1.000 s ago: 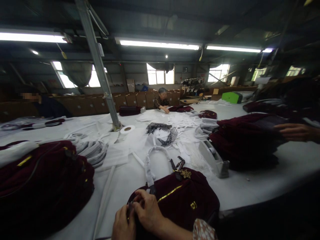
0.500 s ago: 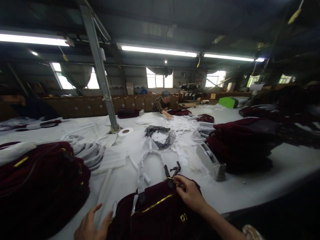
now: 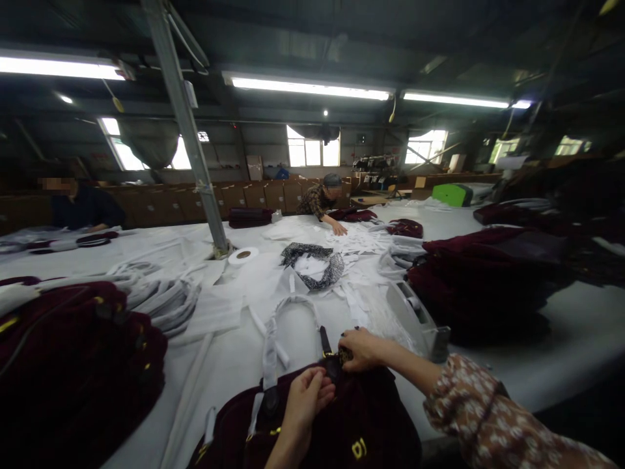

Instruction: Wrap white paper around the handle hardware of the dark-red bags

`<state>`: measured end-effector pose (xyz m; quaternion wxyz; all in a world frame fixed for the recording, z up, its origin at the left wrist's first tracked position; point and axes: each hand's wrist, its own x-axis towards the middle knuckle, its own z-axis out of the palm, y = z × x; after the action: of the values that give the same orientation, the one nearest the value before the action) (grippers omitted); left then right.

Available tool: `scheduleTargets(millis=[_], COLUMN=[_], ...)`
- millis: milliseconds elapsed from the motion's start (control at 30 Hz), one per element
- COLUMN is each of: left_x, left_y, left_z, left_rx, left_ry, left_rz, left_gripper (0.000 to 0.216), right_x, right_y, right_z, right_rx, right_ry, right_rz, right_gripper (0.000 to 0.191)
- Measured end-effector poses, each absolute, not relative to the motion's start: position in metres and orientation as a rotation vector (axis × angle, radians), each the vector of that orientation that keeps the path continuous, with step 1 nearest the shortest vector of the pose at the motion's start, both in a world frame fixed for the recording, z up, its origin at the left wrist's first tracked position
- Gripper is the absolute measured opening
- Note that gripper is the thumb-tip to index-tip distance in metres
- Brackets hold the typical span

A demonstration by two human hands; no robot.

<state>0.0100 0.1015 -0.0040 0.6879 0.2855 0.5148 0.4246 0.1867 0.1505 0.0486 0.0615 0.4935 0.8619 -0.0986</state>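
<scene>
A dark burgundy handbag point(image 3: 375, 410) with gold-coloured trim lies in front of me, its handle point(image 3: 270, 345) wrapped in white and standing up. My right hand point(image 3: 364, 350) is closed at the handle's right base, around a small brownish-gold piece that is partly covered by the fingers. Just left of it, my left hand point(image 3: 308, 394) has its thumb and fingers pressed together at the edge of a black leather tab point(image 3: 333, 369). What lies between those fingertips is hidden.
Stacks of burgundy bags stand at left point(image 3: 83, 365) and right point(image 3: 473, 280). Beyond the handle are a speckled ring-shaped bundle point(image 3: 334, 272), a white tape roll point(image 3: 243, 256) and a grey tape dispenser point(image 3: 424, 316). A metal post point(image 3: 188, 130) rises from the table. A co-worker point(image 3: 316, 200) reaches across opposite.
My left hand has moved right from the bag's left side to the handle's right base, and its fingers have closed. The right hand stays at that base; the dangling dark strap pieces are now hidden.
</scene>
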Motion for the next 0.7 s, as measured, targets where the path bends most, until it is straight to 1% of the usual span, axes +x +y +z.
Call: scheduleTargets(millis=[100, 233, 300, 400, 533, 567, 633, 700], left_x=[0.009, 0.009, 0.010, 0.014, 0.019, 0.020, 0.021, 0.021], left_y=[0.100, 0.103, 0.108, 0.117, 0.126, 0.127, 0.126, 0.124], left_z=[-0.006, 0.008, 0.014, 0.018, 0.016, 0.015, 0.012, 0.009], left_rx=[0.589, 0.451, 0.397, 0.344, 0.249, 0.257, 0.325, 0.408], left_ry=[1.129, 1.065, 0.991, 0.851, 0.909, 0.953, 1.016, 1.022], left_rz=[0.917, 0.810, 0.737, 0.670, 0.650, 0.653, 0.657, 0.651], left_gripper=[0.014, 0.033, 0.040, 0.034, 0.016, 0.014, 0.015, 0.019], right_x=[0.183, 0.172, 0.161, 0.138, 0.116, 0.118, 0.135, 0.167], right_y=[0.146, 0.134, 0.125, 0.106, 0.078, 0.071, 0.058, 0.046], right_z=[0.054, 0.068, 0.075, 0.071, 0.037, 0.028, 0.018, 0.016], right_rx=[1.554, 1.702, 1.822, 1.947, 1.794, 1.754, 1.779, 2.050], right_ry=[2.586, 2.523, 2.522, 2.584, 2.657, 2.713, 2.848, 2.891], right_rz=[-0.185, -0.126, -0.158, -0.251, -0.251, -0.288, -0.431, -0.550], right_gripper=[0.031, 0.028, 0.025, 0.023, 0.029, 0.030, 0.025, 0.015])
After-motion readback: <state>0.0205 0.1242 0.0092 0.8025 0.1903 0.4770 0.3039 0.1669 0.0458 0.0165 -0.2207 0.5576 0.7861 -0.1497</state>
